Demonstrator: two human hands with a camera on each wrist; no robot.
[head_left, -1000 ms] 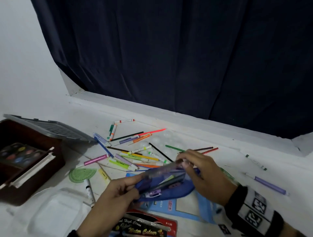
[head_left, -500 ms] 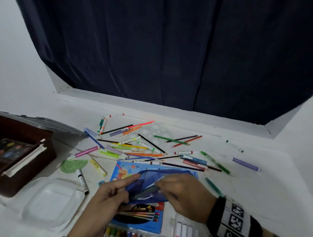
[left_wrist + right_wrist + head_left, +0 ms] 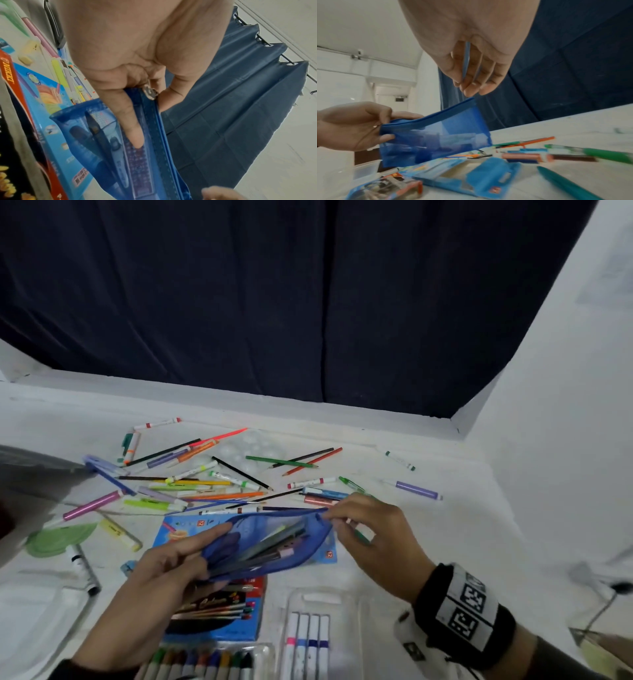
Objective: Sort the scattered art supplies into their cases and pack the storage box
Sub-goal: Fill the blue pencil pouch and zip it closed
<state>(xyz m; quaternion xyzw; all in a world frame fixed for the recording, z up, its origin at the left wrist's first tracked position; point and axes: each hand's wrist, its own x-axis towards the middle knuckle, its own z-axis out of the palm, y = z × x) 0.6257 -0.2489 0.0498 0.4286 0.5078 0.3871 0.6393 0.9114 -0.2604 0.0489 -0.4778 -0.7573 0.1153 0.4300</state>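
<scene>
Blue mesh pouch held above the table

The left hand (image 3: 161,583) grips one end of the blue mesh pouch (image 3: 270,542), fingers curled round it. The right hand (image 3: 373,539) pinches the opposite top corner at the zipper with bunched fingertips. The pouch contains pens and hangs over a blue marker box (image 3: 178,530), near scattered markers and pencils (image 3: 205,481).

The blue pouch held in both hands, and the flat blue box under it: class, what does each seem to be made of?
Blue pouch: apparently soft see-through mesh or plastic with a woven zip tape; the pens inside show through it, and it sags between the left hand and the right hand. Flat blue box: probably glossy printed card; it lies flat with sharp edges and printed pictures.
</scene>
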